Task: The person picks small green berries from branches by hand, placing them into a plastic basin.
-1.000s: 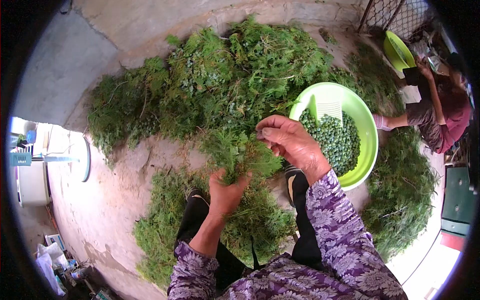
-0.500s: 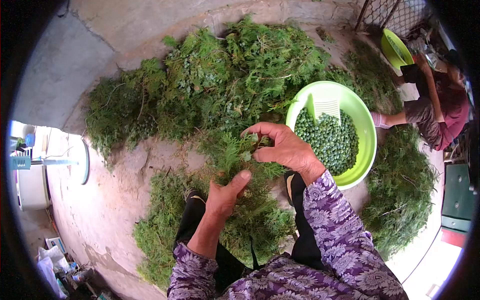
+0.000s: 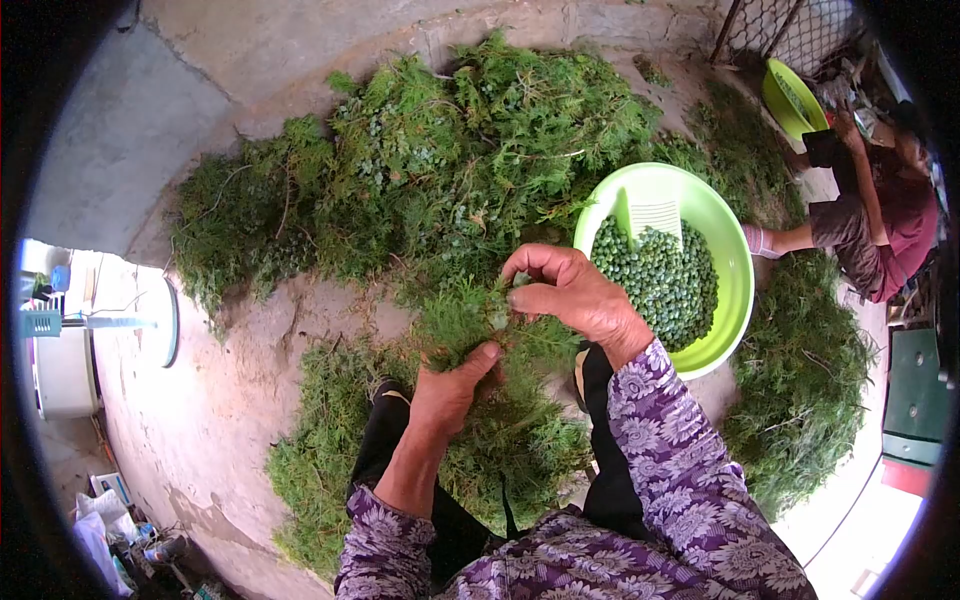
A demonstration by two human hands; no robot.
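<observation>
My left hand [image 3: 447,395] grips a leafy evergreen sprig [image 3: 455,325], its thumb pressed along the stem and its other fingers mostly hidden beneath. Just above and to the right, my right hand [image 3: 585,300] has its thumb and index finger curled together at the sprig's tip, around what looks like a small pale green seed cone. Close beside the right wrist stands a light green plastic basin [image 3: 738,300] with a ribbed washboard part. Many small round green cones [image 3: 660,295] fill much of it.
A big heap of cut evergreen branches [image 3: 480,150] lies ahead, with more branches [image 3: 320,440] around my feet and on the right [image 3: 800,380]. At the far right a person [image 3: 880,220] sits by another green basin [image 3: 790,100]. Clutter [image 3: 130,540] lies lower left.
My left hand has risen slightly and its thumb has closed onto the sprig. My right hand has shifted a little to the right, its fingertips drawing closer together.
</observation>
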